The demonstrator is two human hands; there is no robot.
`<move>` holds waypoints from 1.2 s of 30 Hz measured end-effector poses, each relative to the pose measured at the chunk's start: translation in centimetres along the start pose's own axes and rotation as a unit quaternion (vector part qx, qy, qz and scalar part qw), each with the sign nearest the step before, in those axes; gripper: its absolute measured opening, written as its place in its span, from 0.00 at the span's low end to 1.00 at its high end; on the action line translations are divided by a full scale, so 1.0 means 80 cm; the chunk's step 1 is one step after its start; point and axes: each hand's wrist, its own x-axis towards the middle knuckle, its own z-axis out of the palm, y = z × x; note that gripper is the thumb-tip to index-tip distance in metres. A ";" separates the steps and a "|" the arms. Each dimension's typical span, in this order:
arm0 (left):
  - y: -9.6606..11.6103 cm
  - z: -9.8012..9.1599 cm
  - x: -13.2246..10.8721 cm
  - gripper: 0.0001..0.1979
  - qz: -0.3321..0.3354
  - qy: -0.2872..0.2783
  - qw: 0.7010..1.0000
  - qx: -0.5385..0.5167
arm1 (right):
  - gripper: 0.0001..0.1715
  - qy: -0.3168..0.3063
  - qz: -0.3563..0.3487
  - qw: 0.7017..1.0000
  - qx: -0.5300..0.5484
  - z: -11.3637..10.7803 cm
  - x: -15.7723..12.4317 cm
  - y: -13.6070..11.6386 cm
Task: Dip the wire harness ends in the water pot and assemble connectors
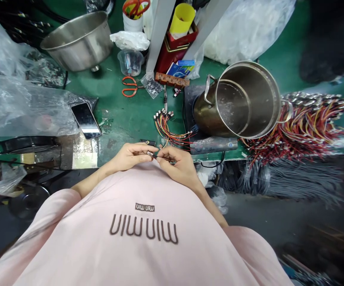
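Close against the front of my shirt, my left hand [133, 155] pinches a small metal connector [149, 153] between thumb and fingers. Its fingertips nearly meet those of my right hand [178, 162], which is closed on a thin dark piece that looks like a wire or slim tool; its exact kind is too small to make out. Just beyond my hands lies a loose bunch of red, yellow and black wires [167, 129] with metal connector ends. A small black object [148, 142] rests at the table edge behind my left fingers.
A large steel pot [207, 115] stands on the right, beside a heap of wired connectors [305, 131]. Orange-handled scissors [129, 86], a phone [86, 120], a steel basin [79, 43] and plastic bags [35, 107] occupy the left. Grey cables [296, 180] hang below the table edge.
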 end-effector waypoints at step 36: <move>-0.012 0.006 0.001 0.16 -0.056 0.064 0.996 0.000 | 0.09 -0.072 0.110 0.979 0.154 -0.009 0.004 0.009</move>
